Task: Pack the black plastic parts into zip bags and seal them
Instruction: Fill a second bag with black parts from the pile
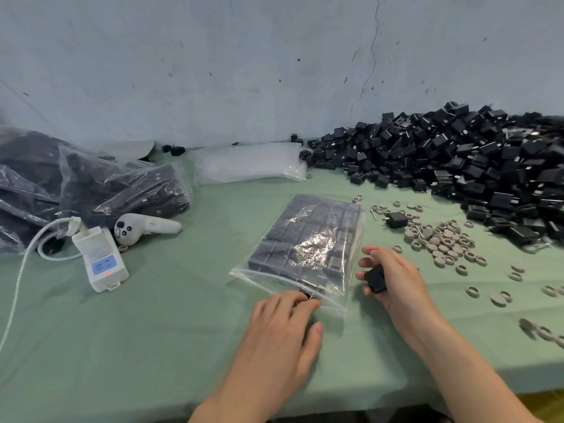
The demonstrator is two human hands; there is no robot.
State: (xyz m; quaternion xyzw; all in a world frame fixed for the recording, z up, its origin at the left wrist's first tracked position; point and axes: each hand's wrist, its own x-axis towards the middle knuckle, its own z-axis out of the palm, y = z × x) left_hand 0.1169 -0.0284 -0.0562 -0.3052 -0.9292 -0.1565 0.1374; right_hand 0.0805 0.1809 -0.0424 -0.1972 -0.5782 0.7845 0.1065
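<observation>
1. Black plastic parts in crinkled clear bags (pixel 91 184), heaped far left on the green cloth table (pixel 152 331) below a scuffed, cracked pale wall (pixel 213 56).
2. White plug unit (pixel 100 257) with braided cable; white controller (pixel 143 228).
3. Empty clear bags (pixel 250 163), stacked flat.
4. Zip bag (pixel 308 242), centre, lying flat, rows of blocks inside, mouth toward the person.
5. Left hand (pixel 280 328): fingers curled, pinching a small black piece (pixel 309 296) at that mouth.
6. Right hand (pixel 393 279): fingers wrapped round a black cube (pixel 376 279).
7. Grey rings (pixel 442 242), scattered; loose black heap (pixel 457 169), far right.
</observation>
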